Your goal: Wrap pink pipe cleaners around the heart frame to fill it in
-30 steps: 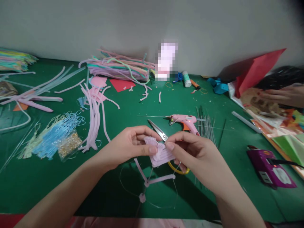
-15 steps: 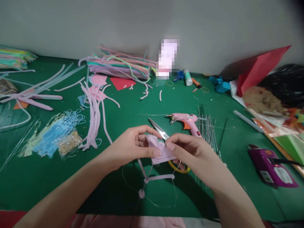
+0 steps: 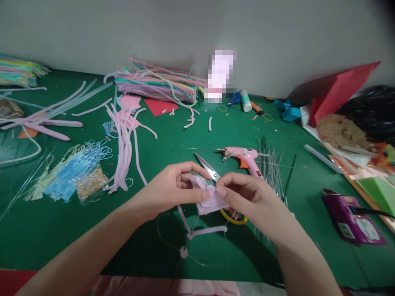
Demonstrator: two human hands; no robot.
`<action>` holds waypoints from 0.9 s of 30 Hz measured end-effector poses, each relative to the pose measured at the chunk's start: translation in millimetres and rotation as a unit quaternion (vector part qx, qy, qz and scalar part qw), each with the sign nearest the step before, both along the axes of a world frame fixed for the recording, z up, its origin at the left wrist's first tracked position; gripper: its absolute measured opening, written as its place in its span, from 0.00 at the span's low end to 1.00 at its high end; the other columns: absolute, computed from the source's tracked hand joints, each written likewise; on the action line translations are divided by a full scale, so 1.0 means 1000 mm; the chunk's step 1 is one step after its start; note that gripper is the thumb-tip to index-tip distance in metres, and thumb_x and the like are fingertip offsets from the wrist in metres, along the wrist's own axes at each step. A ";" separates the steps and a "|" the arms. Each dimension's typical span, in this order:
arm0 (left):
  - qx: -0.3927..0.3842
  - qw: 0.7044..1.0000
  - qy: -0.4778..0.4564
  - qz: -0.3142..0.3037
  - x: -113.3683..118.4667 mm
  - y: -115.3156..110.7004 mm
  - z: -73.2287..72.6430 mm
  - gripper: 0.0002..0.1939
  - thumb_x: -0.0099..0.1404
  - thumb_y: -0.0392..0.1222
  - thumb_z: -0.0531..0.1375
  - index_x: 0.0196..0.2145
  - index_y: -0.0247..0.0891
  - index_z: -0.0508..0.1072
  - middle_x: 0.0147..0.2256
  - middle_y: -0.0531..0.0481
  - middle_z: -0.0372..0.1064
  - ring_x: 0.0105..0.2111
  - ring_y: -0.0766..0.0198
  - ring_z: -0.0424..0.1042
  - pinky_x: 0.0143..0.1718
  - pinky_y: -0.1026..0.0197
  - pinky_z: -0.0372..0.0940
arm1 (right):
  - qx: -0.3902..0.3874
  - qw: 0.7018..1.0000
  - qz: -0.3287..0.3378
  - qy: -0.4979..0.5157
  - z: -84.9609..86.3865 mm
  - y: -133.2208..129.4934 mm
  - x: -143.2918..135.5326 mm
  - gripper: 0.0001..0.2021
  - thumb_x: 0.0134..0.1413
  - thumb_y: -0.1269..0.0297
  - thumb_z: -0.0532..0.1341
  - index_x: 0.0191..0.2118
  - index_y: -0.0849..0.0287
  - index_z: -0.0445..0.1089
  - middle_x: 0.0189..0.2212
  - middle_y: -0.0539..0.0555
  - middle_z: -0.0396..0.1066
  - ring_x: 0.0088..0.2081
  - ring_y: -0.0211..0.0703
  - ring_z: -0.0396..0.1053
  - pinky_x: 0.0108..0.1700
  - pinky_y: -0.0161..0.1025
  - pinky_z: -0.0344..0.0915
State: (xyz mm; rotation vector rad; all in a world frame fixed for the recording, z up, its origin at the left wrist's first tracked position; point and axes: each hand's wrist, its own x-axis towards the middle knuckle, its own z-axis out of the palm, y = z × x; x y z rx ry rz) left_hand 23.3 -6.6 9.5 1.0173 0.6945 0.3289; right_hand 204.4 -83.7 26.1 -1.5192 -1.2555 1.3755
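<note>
Between my two hands is a lilac pipe-cleaner piece (image 3: 212,203), made of strips lying side by side. My left hand (image 3: 182,187) pinches its left part, thumb on the front. At its upper right edge, my right hand (image 3: 239,189) grips it between thumb and fingers. Yellow-handled scissors (image 3: 206,165) lie behind the piece, blades pointing up and left, partly hidden by my right hand. Below hangs or lies a lilac stem (image 3: 208,231) with thin wire loops and a small lilac disc (image 3: 184,252); how they join the piece I cannot tell.
A pink glue gun (image 3: 243,156) lies beyond my right hand, beside a bunch of thin wires (image 3: 273,176). Lilac pipe cleaners (image 3: 123,160), blue tassels (image 3: 69,176) and a bag of gold beads (image 3: 91,185) are at left. A purple box (image 3: 353,220) sits at right.
My left thumb has shifted slightly to the right and up on the lilac piece, which has tilted a little. Both hands keep their hold.
</note>
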 end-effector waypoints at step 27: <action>-0.008 0.999 0.033 0.015 0.000 -0.001 0.003 0.16 0.53 0.36 0.68 0.39 0.35 0.71 0.28 0.54 0.71 0.28 0.72 0.69 0.31 0.70 0.63 | -0.035 0.999 -0.021 0.024 -0.001 0.000 -0.005 0.04 0.47 0.67 0.63 0.32 0.58 0.70 0.24 0.47 0.65 0.22 0.31 0.58 0.23 0.29 0.56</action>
